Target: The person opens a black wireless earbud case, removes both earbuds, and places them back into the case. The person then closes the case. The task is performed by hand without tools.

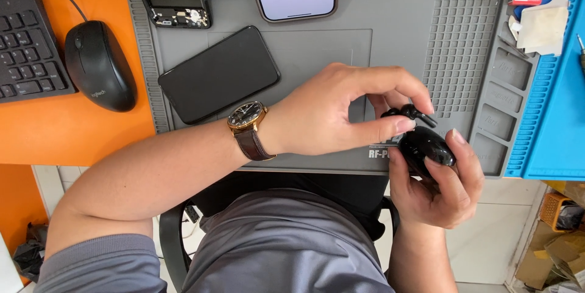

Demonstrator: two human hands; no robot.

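Head cam: right hand (436,186) cups a glossy black earbud case (426,147) just off the near edge of the grey work mat (396,43), prob to keep it steady. Left hand (332,110) pinches a black earbud (409,112) w/ thumb + fingers right above it. Can't tell what's inside the case. Farther back: dark phone (219,74).

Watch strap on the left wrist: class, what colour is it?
Dark brown watch strap, clearest in the head view.
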